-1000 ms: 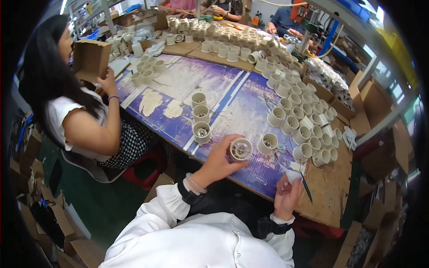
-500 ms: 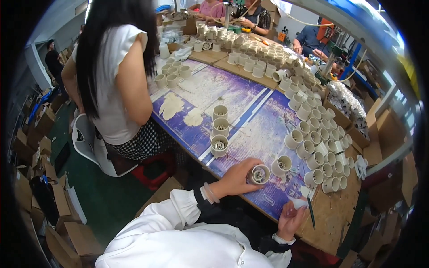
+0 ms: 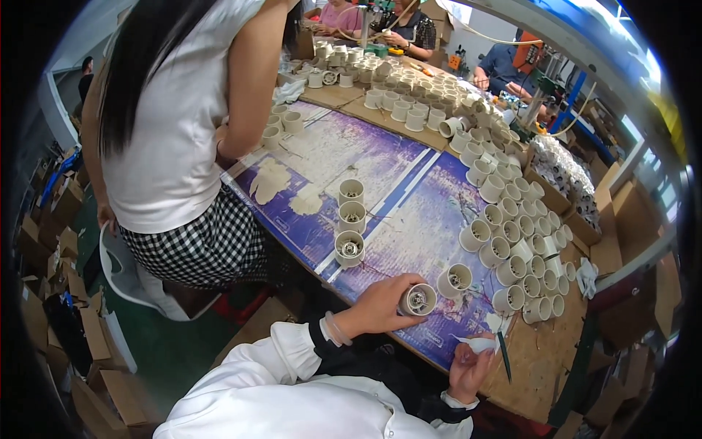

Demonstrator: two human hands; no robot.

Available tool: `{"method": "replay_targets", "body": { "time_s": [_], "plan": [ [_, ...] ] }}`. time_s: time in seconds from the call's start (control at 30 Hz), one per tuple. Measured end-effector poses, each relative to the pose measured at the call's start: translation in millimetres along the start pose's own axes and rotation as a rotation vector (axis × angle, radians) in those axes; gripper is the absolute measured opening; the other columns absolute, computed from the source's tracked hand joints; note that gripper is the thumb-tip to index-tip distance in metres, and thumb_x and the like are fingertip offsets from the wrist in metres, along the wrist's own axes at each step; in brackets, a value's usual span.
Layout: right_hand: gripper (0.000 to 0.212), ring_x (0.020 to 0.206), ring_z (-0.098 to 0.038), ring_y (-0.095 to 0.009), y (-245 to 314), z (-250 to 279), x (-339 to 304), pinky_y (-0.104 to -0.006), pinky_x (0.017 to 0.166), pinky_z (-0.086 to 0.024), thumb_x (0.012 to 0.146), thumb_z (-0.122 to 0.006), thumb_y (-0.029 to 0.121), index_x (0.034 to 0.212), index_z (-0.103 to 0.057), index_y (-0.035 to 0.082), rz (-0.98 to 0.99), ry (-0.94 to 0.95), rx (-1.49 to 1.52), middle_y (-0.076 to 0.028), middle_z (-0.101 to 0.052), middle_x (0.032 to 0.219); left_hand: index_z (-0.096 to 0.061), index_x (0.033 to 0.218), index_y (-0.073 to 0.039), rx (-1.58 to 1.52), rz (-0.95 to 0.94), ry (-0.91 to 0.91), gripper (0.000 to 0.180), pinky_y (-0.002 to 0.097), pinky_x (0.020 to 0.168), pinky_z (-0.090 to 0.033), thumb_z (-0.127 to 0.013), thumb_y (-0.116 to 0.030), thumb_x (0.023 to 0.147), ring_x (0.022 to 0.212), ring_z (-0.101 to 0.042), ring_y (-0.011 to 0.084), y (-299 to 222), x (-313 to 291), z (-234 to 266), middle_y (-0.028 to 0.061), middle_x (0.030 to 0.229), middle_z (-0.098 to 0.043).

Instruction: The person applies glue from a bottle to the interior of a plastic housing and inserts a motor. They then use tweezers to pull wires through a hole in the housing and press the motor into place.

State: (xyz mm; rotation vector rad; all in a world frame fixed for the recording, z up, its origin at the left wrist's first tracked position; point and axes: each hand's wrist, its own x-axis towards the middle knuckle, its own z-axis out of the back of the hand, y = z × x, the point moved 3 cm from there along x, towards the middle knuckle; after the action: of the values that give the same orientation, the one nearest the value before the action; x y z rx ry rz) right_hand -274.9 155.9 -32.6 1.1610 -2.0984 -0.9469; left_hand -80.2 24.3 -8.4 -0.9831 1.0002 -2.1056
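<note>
My left hand (image 3: pixel 386 304) is closed around a cream cup-shaped housing (image 3: pixel 420 301), tilted so that its open top with metal parts inside faces up. Just to the right of it, a similar housing (image 3: pixel 455 281) stands on the table. In my right hand (image 3: pixel 470 372), near the front edge, a crumpled white tissue or cloth (image 3: pixel 479 343) is pinched between the fingers. Beside that hand lies a thin dark green pen-like stick (image 3: pixel 504 357). Three more housings (image 3: pixel 349 249) stand in a line to the left of my left hand, metal parts showing inside.
Many cream housings (image 3: pixel 510 275) crowd the table's right side and reach to the far end. Purple worn sheeting (image 3: pixel 387 175) covers the tabletop. At the left a co-worker in a white top (image 3: pixel 172 110) stands close to the table by a white chair (image 3: pixel 135 274). Others sit at the far side.
The co-worker at the left has risen and leans nearer the table. My left hand still grips the housing, and the white tissue in my right hand has changed shape. The view has shifted slightly.
</note>
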Motion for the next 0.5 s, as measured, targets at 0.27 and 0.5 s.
{"method": "replay_targets", "body": {
  "time_s": [0.27, 0.5],
  "plan": [
    [0.032, 0.061, -0.044, -0.011, 0.5, 0.4, -1.5, -0.0242, 0.056, -0.035, 0.091, -0.060, 0.035, 0.102, -0.047, 0.008, 0.001, 0.001, 0.033, -0.004, -0.052, 0.076, -0.053, 0.119, -0.009, 0.115, -0.089, 0.002, 0.058, 0.0376, 0.079, -0.049, -0.079, -0.029, 0.071, 0.095, -0.061, 0.0321, -7.5, -0.9, -1.0, 0.0122, 0.108, -0.061],
    [0.033, 0.062, -0.044, -0.011, 1.6, -0.6, -2.2, -0.0246, 0.056, -0.035, 0.091, -0.062, 0.033, 0.105, -0.049, 0.007, -0.002, 0.032, 0.077, -0.003, -0.051, 0.074, -0.054, 0.118, -0.009, 0.138, -0.105, 0.014, 0.057, 0.0375, 0.080, -0.048, -0.078, -0.029, 0.071, 0.095, -0.060, 0.0319, -9.2, -0.8, -1.5, 0.0123, 0.107, -0.061]
  ]
}}
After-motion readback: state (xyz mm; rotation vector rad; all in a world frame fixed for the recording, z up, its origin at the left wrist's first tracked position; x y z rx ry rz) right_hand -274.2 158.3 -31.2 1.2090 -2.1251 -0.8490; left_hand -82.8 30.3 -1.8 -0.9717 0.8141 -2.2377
